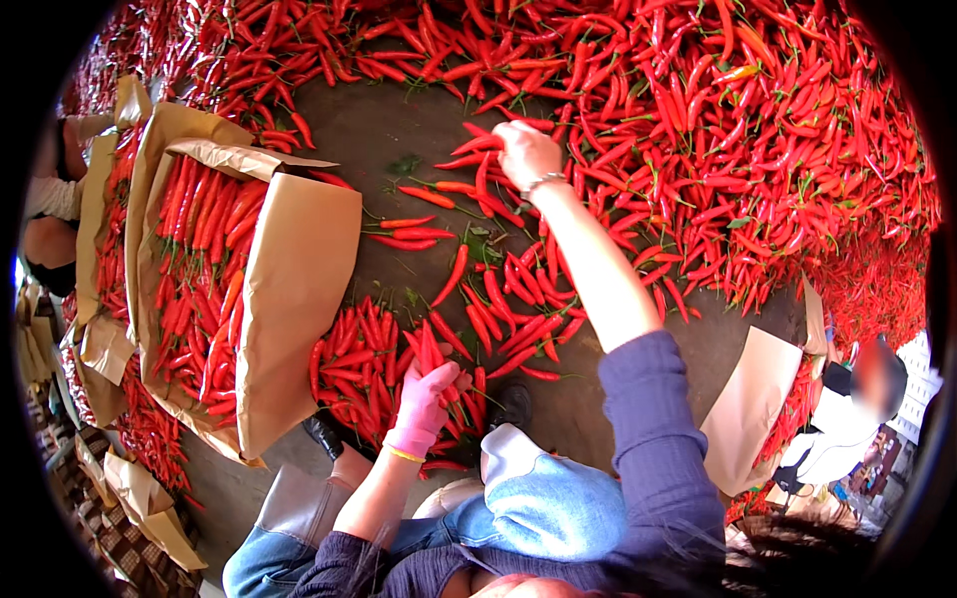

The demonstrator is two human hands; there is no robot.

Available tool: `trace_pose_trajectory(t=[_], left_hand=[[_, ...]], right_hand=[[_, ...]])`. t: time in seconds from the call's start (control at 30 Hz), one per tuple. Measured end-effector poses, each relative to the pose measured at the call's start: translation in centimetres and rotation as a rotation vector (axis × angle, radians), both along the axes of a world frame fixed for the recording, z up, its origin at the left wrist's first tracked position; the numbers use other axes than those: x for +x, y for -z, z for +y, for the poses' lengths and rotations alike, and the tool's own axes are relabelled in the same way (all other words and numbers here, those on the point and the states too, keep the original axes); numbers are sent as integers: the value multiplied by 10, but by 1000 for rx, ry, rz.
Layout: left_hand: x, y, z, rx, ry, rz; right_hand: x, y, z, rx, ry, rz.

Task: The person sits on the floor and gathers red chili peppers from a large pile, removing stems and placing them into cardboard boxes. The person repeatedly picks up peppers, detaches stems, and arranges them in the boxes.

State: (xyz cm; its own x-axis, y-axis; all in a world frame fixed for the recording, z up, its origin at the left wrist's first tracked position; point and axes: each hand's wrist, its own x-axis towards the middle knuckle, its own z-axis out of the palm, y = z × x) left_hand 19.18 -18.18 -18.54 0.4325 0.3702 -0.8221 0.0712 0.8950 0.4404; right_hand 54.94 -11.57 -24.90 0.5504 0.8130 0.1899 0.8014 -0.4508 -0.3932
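My left hand (428, 400), in a pink glove with a yellow cuff edge, grips a small bunch of red chili peppers (426, 345) above a low heap of chilies (359, 359) between my feet. My bare right hand (528, 155), with a bracelet at its wrist, reaches out to the near edge of a large pile of red chilies (673, 127). Its fingers are closed around a red chili pepper (486, 142). Loose chilies (516, 284) lie scattered on the dark floor between both hands, a few of them orange, with bits of green leaf.
An open brown paper-lined box (299, 299) with rows of chilies stands at the left, more filled ones behind it. At the far left another person's arm and knee show. A person in white (837, 441) is at the right, near an upright brown paper sheet (751, 404).
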Motion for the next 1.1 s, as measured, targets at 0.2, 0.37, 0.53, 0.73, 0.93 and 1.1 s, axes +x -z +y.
trace_pose_trajectory(t=[0.2, 0.37, 0.53, 0.73, 0.93, 1.1], left_hand=[[-8, -3, 8, -10, -15, -56], [-35, 21, 11, -34, -52, -99], [-16, -2, 12, -32, -74, -50], [-32, 19, 6, -1, 62, -326], [-27, -3, -34, -211, 163, -194], [27, 69, -74, -275, 87, -114]], right_hand=[[3, -1, 35, -532, 61, 148], [37, -37, -18, -136, 213, 529], [1, -87, -153, -5, 150, 1039], [-146, -61, -369, -952, -97, 811], [-109, -21, -231, -143, 484, 438], [-94, 12, -160, -312, 242, 394]])
